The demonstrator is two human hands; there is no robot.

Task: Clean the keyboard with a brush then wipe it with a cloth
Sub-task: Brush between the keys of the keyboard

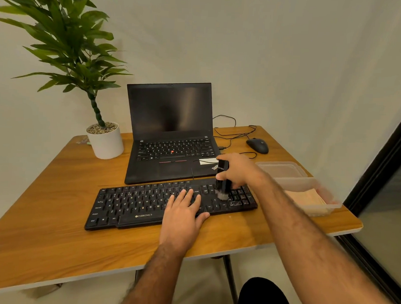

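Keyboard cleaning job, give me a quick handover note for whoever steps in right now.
Left hand: flat on the keyboard, fingers straight, steadying it.
Right hand: grips the brush upright, bristles down on the keys near the right end.
Cloth: lies in the open plastic container on the table, right of the keyboard; untouched.
Done: brushing is under way; how much is covered cannot be told.
Left: finish brushing, then wipe the keyboard with the cloth.

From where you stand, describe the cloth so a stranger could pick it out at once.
Start at the wooden table and go to its right edge, past the black keyboard. Two clear plastic containers sit there; the cloth is the folded beige piece inside the nearer container. The farther one looks empty.
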